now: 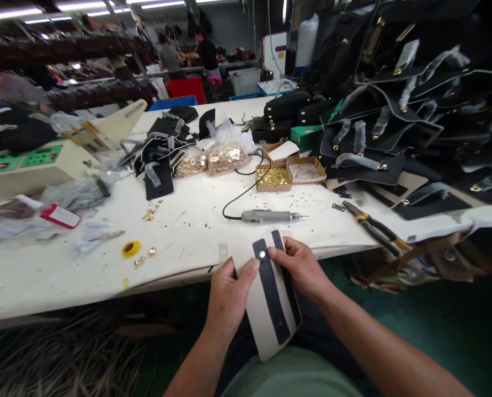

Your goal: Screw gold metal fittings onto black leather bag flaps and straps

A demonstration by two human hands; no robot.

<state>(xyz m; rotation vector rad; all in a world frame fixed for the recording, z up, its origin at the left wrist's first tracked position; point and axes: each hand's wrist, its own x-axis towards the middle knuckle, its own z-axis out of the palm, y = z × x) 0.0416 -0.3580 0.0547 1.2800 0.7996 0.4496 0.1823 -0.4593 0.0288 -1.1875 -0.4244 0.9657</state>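
Between my hands, over my lap at the table's front edge, is a pale flat panel [255,314] with two dark strips along it. Near the top of the left strip [273,298] sits a shiny round metal piece [262,255]. My left hand [231,295] grips the panel's left edge, its thumb beside the round piece. From the right, my right hand [299,264] pinches the panel, thumb tip close to the same piece. The fingers behind the panel are hidden. Just beyond lies a grey electric screwdriver [266,216] with a black cable, its bit pointing right.
Pliers [374,229] lie at the table's right edge. Cardboard boxes hold gold-coloured small parts [274,176]. Bags of metal fittings [225,157], yellow tape [130,248] and a red-and-white bottle [59,215] stand leftward. Black bag pieces [365,165] pile up at right. Other people work farther back.
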